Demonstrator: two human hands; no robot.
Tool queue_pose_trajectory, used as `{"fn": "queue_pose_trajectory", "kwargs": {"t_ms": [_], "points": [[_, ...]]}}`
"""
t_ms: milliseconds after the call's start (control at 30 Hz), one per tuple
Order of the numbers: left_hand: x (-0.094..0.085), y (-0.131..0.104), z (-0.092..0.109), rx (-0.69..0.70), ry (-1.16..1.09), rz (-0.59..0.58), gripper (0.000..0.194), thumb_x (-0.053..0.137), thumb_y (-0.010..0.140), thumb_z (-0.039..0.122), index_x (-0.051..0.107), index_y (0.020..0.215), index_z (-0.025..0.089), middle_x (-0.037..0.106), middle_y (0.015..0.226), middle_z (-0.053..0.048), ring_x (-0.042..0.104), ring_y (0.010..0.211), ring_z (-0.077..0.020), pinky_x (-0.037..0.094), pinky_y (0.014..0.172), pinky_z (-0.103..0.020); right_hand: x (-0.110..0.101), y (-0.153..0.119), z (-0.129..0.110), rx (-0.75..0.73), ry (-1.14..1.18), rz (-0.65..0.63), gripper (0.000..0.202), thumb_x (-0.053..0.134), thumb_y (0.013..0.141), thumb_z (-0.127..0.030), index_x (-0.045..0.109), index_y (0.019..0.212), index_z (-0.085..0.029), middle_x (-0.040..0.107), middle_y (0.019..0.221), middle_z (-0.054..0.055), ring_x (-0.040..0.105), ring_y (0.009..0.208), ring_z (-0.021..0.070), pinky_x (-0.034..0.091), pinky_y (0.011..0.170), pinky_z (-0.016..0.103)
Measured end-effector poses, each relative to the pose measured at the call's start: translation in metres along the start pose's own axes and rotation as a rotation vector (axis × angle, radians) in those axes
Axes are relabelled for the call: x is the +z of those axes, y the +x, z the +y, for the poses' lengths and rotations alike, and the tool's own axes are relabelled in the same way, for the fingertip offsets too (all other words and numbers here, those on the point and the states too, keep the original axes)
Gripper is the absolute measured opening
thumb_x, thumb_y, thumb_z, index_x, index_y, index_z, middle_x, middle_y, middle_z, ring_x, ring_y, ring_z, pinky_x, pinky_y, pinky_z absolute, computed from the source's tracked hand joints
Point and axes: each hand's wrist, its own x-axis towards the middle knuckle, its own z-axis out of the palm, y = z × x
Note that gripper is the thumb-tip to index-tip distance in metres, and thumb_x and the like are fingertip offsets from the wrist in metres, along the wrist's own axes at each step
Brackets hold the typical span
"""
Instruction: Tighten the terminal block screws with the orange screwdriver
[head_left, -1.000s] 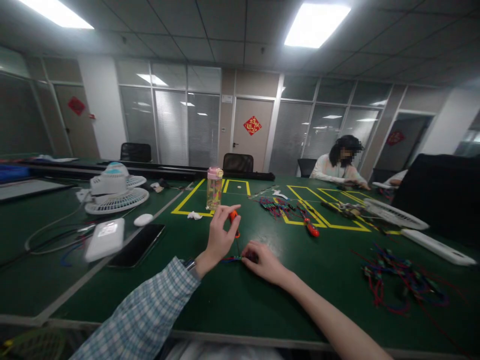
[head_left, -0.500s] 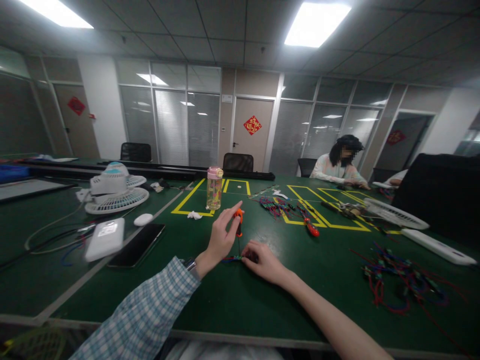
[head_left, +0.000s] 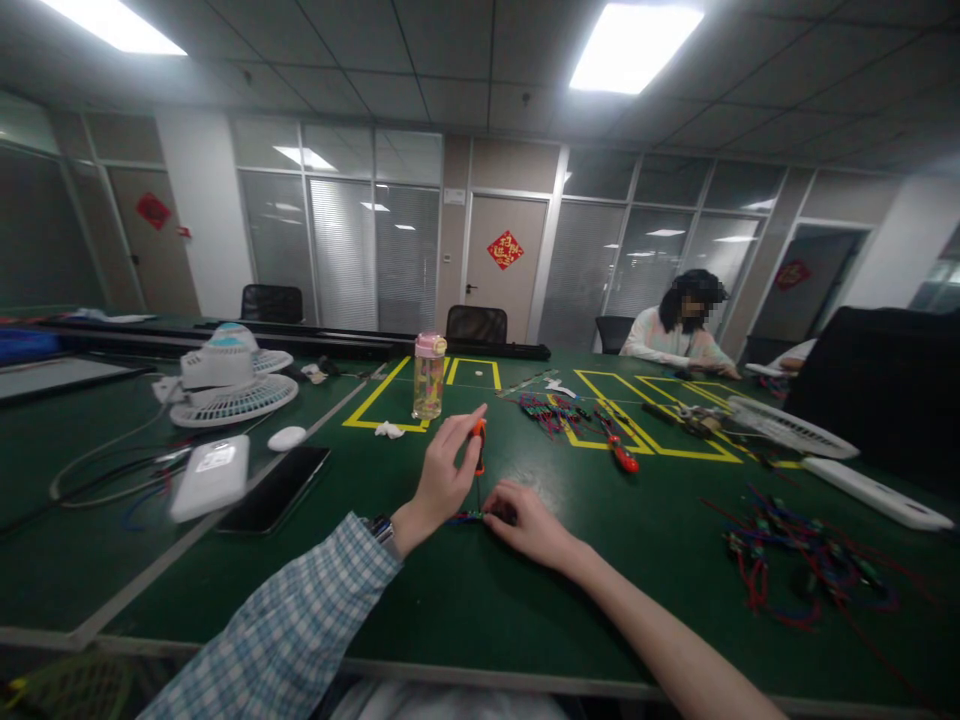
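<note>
My left hand (head_left: 448,468) grips an orange and black screwdriver (head_left: 480,458), which stands upright with its thin shaft pointing down. The shaft's tip meets a small green terminal piece with wires (head_left: 471,517) lying on the green table. Curled over the right end of that piece, my right hand (head_left: 531,522) pinches it against the tabletop. The fingertips hide part of the piece.
A bottle (head_left: 428,378) stands beyond my hands. Wire bundles lie ahead (head_left: 551,412) and at right (head_left: 802,555), with a red screwdriver (head_left: 624,456) between. Phone (head_left: 276,490), power bank (head_left: 211,478) and fan (head_left: 232,385) sit left. Another person (head_left: 679,325) sits across.
The fingers of my left hand have shifted very slightly around the screwdriver handle. My right hand and the wired piece stay in place.
</note>
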Motion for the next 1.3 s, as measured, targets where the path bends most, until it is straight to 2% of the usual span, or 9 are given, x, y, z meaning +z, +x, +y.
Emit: {"fn": "queue_pose_trajectory", "kwargs": {"t_ms": [100, 200, 533, 1133, 1300], "points": [[0.001, -0.001, -0.001, 0.006, 0.076, 0.075, 0.034, 0.052, 0.09, 0.024, 0.052, 0.124, 0.02, 0.056, 0.1, -0.006, 0.055, 0.092, -0.0172, 0.047, 0.083, -0.032, -0.001, 0.0, -0.001, 0.0, 0.003, -0.005, 0.01, 0.058, 0.075, -0.006, 0.061, 0.078, -0.015, 0.053, 0.074, -0.001, 0.05, 0.064, 0.0111, 0.038, 0.059, 0.021], [0.001, -0.002, -0.002, 0.037, 0.127, 0.116, 0.031, 0.058, 0.087, 0.026, 0.055, 0.118, 0.02, 0.053, 0.093, -0.004, 0.054, 0.085, -0.0157, 0.047, 0.078, -0.029, -0.001, 0.0, -0.003, 0.0, -0.003, -0.005, 0.009, 0.059, 0.075, -0.007, 0.061, 0.077, -0.015, 0.053, 0.073, 0.0, 0.05, 0.064, 0.0112, 0.038, 0.059, 0.021], [0.001, -0.003, 0.0, 0.03, 0.107, 0.062, 0.027, 0.048, 0.091, 0.022, 0.052, 0.117, 0.019, 0.055, 0.097, -0.006, 0.054, 0.09, -0.0165, 0.046, 0.081, -0.03, -0.001, 0.0, -0.003, -0.002, 0.013, -0.001, 0.009, 0.058, 0.076, -0.007, 0.061, 0.078, -0.015, 0.053, 0.073, 0.0, 0.049, 0.064, 0.0113, 0.038, 0.057, 0.02], [0.002, -0.005, -0.006, -0.001, 0.103, 0.036, 0.027, 0.047, 0.092, 0.021, 0.05, 0.119, 0.019, 0.056, 0.099, -0.006, 0.055, 0.092, -0.0167, 0.046, 0.083, -0.031, -0.002, -0.001, -0.005, 0.006, 0.019, -0.002, 0.009, 0.057, 0.076, -0.007, 0.06, 0.076, -0.016, 0.053, 0.074, 0.0, 0.051, 0.065, 0.0118, 0.04, 0.059, 0.021], [0.001, -0.005, -0.005, -0.002, 0.091, 0.029, 0.027, 0.044, 0.093, 0.021, 0.05, 0.119, 0.019, 0.056, 0.099, -0.006, 0.056, 0.091, -0.0169, 0.046, 0.082, -0.031, -0.005, 0.0, -0.013, 0.009, 0.02, -0.002, 0.013, 0.055, 0.074, -0.004, 0.059, 0.074, -0.017, 0.054, 0.073, 0.0, 0.051, 0.064, 0.0119, 0.04, 0.058, 0.02]]}}
